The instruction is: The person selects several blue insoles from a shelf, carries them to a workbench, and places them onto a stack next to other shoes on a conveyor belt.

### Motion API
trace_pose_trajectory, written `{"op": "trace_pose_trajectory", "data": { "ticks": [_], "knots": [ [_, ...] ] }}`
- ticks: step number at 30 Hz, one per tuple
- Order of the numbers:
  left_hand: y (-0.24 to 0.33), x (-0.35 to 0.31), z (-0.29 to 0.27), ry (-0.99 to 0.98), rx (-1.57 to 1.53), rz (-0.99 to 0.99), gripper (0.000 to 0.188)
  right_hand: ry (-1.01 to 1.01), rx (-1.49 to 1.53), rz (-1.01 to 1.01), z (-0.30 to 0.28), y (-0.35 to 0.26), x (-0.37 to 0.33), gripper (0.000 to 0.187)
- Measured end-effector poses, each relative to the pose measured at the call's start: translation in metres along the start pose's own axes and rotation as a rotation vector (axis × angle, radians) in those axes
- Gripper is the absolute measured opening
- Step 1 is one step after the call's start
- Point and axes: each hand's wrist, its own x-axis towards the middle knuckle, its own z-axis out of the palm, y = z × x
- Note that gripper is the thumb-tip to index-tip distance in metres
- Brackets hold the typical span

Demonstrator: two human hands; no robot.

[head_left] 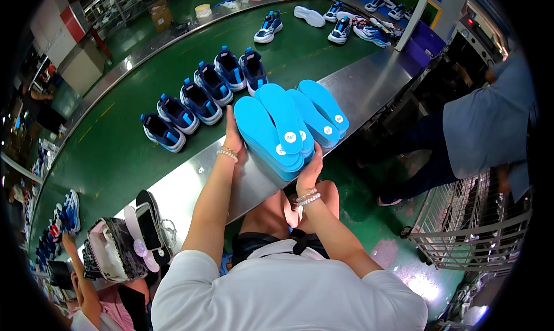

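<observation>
Bright blue insoles (271,109) with round white stickers at their heels lie in a thick stack on the metal ledge. My left hand (232,133) presses along the stack's left side, fingers pointing away from me. At the near right corner, my right hand (310,169) holds the stack's edge, its fingertips partly hidden behind the insoles. Together the two hands clasp the stack between them. More blue insoles (323,106) lie against its right side. Just beyond my left hand, several navy sneakers (199,99) with light blue pull tabs stand in a slanting row on the green belt.
A phone (149,227) and a patterned bag (115,250) sit at the ledge's left end, beside a seated person (109,308). More shoes (340,30) and a white sole (309,16) lie farther along the belt. On the right are a wire cart (467,227) and a standing person (485,117).
</observation>
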Motion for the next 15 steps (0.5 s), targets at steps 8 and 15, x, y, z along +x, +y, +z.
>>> {"op": "trace_pose_trajectory", "data": {
  "ticks": [8, 15],
  "knots": [
    [0.001, -0.007, 0.024, -0.057, -0.088, -0.263, 0.069, 0.054, -0.138, -0.099, 0.004, -0.003, 0.005, 0.050],
    [0.061, 0.063, 0.031, -0.344, 0.346, -0.057, 0.052, 0.041, 0.086, 0.057, -0.006, -0.012, 0.013, 0.047]
  ]
}}
